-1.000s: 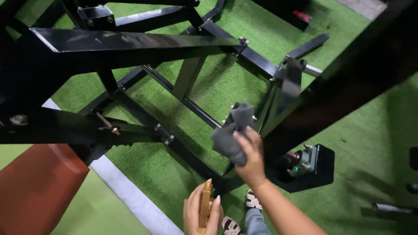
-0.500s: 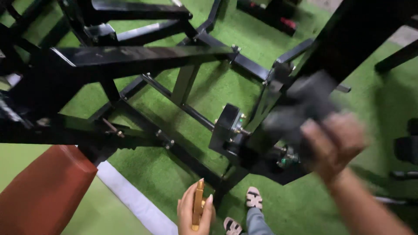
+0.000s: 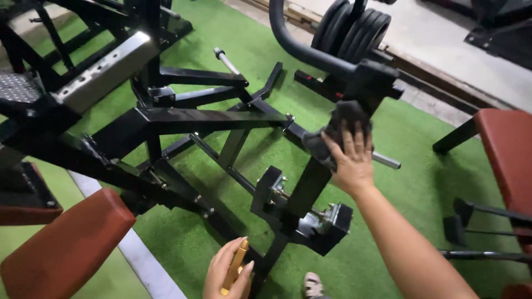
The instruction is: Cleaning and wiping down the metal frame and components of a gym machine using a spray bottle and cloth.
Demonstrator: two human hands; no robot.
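Nearest, at the bottom edge, the left hand (image 3: 227, 272) has its grip closed around a slim yellow-orange tool (image 3: 235, 267), held upright just beside the black machine frame (image 3: 183, 119), with a sandalled foot (image 3: 313, 285) on the green turf (image 3: 388, 243) close by. Farther out, the right hand (image 3: 350, 160) presses flat, fingers spread, on a dark grey cloth (image 3: 332, 133) bunched against an upright frame member below the curved black bar (image 3: 299, 47). Open turf lies right of that arm up to a red padded bench (image 3: 507, 149); another red pad (image 3: 66, 243) crowds the lower left, and weight plates (image 3: 354, 27) stand beyond at the turf's far edge.
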